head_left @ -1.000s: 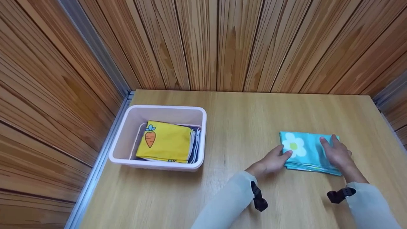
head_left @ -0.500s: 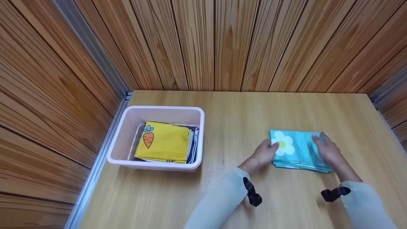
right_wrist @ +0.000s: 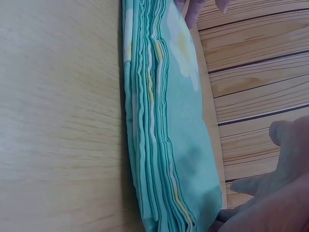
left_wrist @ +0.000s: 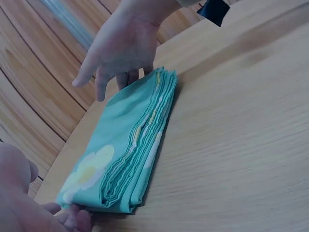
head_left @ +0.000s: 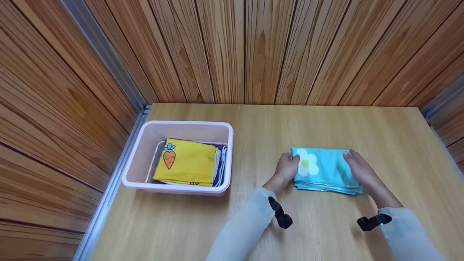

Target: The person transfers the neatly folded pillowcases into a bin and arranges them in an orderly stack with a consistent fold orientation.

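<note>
A thick, neatly folded turquoise cloth point(head_left: 328, 168) with a white flower print lies on the wooden table, right of the middle. Its many layered edges face the person, as the right wrist view shows. At the cloth's left end my left hand point(head_left: 287, 167) grips it, thumb over the top by the flower and fingertips tucked low at the edge. My right hand point(head_left: 364, 174) holds the opposite end, with its fingertips right at the lower edge in the left wrist view point(left_wrist: 128, 50). The cloth's far underside is hidden.
To the left stands a pale pink plastic bin point(head_left: 177, 186). Inside it lies a folded yellow cloth point(head_left: 192, 161) with a carrot print, over darker folded fabric. Wood-plank walls point(head_left: 261, 54) rise behind and at both sides of the table point(head_left: 253, 224).
Both hands have moved left together, and the turquoise cloth has shifted left with them, nearer the bin. The left thumb stays over the flower end. Bin and yellow cloth are unmoved.
</note>
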`<state>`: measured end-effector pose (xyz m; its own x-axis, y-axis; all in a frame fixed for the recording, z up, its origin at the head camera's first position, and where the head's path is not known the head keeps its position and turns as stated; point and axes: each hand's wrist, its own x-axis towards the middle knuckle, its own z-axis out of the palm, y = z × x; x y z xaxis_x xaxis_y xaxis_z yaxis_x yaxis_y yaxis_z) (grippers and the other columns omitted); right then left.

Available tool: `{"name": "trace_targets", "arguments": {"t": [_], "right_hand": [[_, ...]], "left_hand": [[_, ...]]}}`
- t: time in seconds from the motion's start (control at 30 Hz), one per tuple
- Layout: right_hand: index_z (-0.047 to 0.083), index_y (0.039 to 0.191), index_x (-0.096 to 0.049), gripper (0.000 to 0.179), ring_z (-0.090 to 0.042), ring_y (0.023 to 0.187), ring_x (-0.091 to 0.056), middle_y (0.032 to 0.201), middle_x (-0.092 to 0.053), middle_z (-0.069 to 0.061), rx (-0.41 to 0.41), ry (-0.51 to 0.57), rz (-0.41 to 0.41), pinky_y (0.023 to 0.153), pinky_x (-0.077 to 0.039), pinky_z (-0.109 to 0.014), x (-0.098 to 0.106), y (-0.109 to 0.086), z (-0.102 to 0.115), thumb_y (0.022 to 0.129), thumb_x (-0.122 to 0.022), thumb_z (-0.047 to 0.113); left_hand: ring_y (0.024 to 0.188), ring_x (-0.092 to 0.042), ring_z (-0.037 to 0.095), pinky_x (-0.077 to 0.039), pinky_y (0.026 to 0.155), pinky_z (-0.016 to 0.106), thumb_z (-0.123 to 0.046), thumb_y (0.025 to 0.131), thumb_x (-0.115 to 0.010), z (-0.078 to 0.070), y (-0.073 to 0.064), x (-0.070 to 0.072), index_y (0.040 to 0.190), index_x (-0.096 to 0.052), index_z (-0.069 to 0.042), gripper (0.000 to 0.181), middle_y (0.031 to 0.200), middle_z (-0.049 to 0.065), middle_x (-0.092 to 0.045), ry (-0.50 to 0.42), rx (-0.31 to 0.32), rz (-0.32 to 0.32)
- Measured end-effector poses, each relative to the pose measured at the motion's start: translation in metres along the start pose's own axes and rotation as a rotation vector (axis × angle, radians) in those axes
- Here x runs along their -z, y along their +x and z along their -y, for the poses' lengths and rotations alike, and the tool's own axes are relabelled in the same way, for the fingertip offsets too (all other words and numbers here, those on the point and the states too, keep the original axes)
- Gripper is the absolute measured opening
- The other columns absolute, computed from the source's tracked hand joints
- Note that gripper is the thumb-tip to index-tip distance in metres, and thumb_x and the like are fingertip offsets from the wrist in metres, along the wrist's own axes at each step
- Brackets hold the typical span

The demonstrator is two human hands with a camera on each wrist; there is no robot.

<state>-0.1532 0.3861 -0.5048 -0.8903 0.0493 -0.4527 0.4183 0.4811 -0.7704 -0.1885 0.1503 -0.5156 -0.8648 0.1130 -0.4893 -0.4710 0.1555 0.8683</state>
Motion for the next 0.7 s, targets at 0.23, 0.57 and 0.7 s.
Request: {"name": "trace_targets", "arguments": {"t": [0.23,0.57,0.7], "right_hand": [[0.001,0.156,0.022,0.096,-0.050,0.148,0.020,0.161,0.024,-0.028,-0.026,0.044,-0.037,0.116,0.003,-0.070,0.001,-0.002,-0.003,0.105,-0.036,0.059],[-0.015,0.154,0.008,0.071,-0.054,0.149,-0.004,0.159,0.001,-0.042,-0.046,0.083,-0.048,0.120,-0.012,-0.063,0.005,-0.002,-0.011,0.107,-0.037,0.013],[-0.014,0.155,0.003,0.067,-0.052,0.149,-0.010,0.160,-0.004,-0.041,-0.060,0.109,-0.059,0.120,-0.017,-0.062,0.003,-0.002,-0.015,0.107,-0.037,0.009]], "left_hand": [[0.127,-0.056,0.023,-0.044,0.109,0.040,-0.021,0.104,-0.059,0.004,0.003,0.001,0.142,-0.051,-0.009,0.040,0.134,0.008,-0.060,-0.074,-0.022,-0.011],[0.121,-0.059,0.021,-0.045,0.109,0.039,-0.007,0.101,-0.062,0.006,0.010,0.000,0.142,-0.054,0.001,0.042,0.127,0.010,-0.064,-0.132,-0.001,0.046],[0.122,-0.059,0.023,-0.045,0.109,0.040,-0.004,0.100,-0.062,0.011,0.012,0.001,0.141,-0.054,0.001,0.042,0.127,0.011,-0.065,-0.123,-0.005,0.056]]}}
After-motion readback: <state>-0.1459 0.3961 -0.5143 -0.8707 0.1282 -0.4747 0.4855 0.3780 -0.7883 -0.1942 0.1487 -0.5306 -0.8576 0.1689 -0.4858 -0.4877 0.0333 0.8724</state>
